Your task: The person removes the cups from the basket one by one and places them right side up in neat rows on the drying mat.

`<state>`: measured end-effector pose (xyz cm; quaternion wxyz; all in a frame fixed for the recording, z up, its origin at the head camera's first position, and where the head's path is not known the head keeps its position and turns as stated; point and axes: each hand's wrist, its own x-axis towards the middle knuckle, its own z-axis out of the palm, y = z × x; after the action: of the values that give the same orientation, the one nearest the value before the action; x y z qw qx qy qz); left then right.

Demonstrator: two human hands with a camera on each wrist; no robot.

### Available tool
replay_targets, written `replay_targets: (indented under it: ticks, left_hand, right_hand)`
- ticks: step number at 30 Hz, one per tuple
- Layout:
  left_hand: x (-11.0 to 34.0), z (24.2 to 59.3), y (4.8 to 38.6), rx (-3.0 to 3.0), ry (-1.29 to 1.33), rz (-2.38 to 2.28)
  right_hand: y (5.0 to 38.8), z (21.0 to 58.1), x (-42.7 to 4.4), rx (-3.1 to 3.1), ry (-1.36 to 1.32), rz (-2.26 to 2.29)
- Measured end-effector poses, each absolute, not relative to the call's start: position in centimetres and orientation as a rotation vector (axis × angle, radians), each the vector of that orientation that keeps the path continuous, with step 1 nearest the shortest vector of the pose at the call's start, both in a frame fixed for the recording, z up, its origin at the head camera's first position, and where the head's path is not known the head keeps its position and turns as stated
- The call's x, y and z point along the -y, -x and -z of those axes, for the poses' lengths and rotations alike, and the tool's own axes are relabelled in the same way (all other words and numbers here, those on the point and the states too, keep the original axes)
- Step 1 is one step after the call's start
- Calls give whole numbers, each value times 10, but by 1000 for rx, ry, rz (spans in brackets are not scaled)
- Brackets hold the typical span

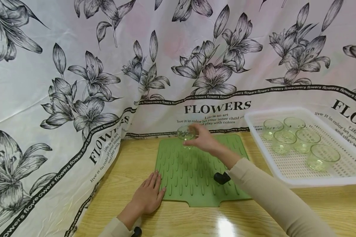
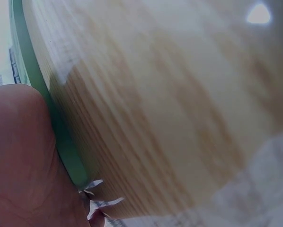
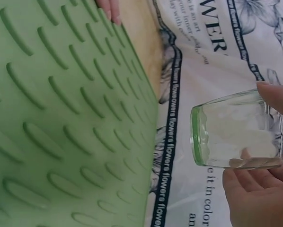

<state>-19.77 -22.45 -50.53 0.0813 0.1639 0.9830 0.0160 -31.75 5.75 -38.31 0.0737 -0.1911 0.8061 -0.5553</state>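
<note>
Head view is showing the right hand point(image 1: 204, 140) gripping a glass point(image 1: 184, 133) between thumb and fingers above the mat point(image 1: 192, 174), while the left hand point(image 1: 148, 195) is resting with fingers extended at the mat's left edge. Five more glasses point(image 1: 322, 158) are sitting in the basket point(image 1: 320, 182).

Glass point(image 1: 186, 133) above mat point(image 1: 192, 184) on table point(image 1: 133, 151), glasses point(image 1: 307, 141) in basket point(image 1: 314, 182) at right, cloth point(image 1: 157, 113) behind

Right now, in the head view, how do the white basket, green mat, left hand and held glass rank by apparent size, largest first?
1. White basket and green mat: too close to rank
2. Left hand
3. Held glass
</note>
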Motion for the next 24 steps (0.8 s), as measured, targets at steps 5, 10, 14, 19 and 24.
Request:
replay_targets:
  ticks: [5, 10, 14, 19, 24]
  left_hand:
    - [223, 504, 197, -2929, -492, -37]
    - [223, 505, 199, -2928, -501, -13]
    - [223, 504, 198, -2925, -505, -15]
    - [222, 501, 197, -2931, -504, -15]
    - [224, 502, 197, -2937, -504, -11]
  right_hand:
    - [320, 392, -51, -2417, 572, 1676]
    - [323, 402, -44, -2459, 559, 1649]
    - [326, 410, -37, -2497, 555, 1612]
    - [327, 416, -29, -2508, 574, 1599]
    - [329, 420, -22, -2523, 586, 1586]
